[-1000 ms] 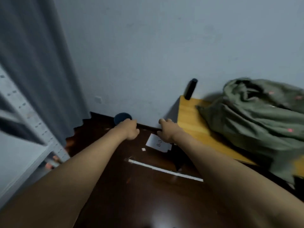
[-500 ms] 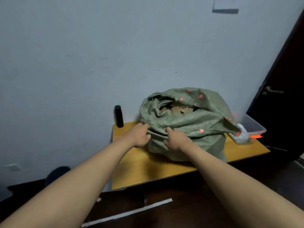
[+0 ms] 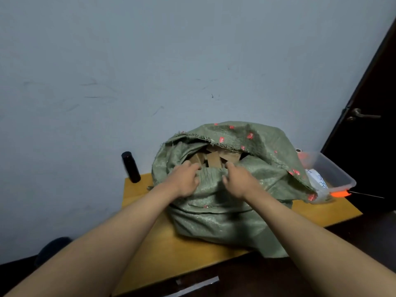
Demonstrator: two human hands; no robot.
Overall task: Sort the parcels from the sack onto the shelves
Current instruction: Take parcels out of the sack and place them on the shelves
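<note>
A green woven sack (image 3: 225, 211) sits at the middle of the frame on a yellow wooden table (image 3: 162, 254), its back against a pale blue-grey wall (image 3: 150, 71). The sack's mouth gapes open toward the top, with a frayed rim and small red marks scattered over the cloth. Inside the opening, just above centre, lie brown cardboard parcels (image 3: 213, 159) (their number cannot be told, since the cloth covers most of them).

Both bare forearms reach in from the bottom corners of the frame. The left hand (image 3: 185, 181) grips the near lip of the sack at the left side of the opening, its fingers curled over a fold of cloth. The right hand (image 3: 240, 181) does the same just beside it on the right, fingers hooked over the rim and thumb pressed to the fabric. The two hands are close together but apart, with a bunched ridge of cloth between them.

To the left of the sack, near the table's back corner, a black cylindrical bottle (image 3: 130, 167) stands upright by the wall. At the right of the frame a clear plastic tub (image 3: 334, 174) with an orange clip rests on the table, partly under the sack's drooping edge. A dark door (image 3: 372, 146) with a metal handle fills the right edge, and a dark floor shows along the bottom.
</note>
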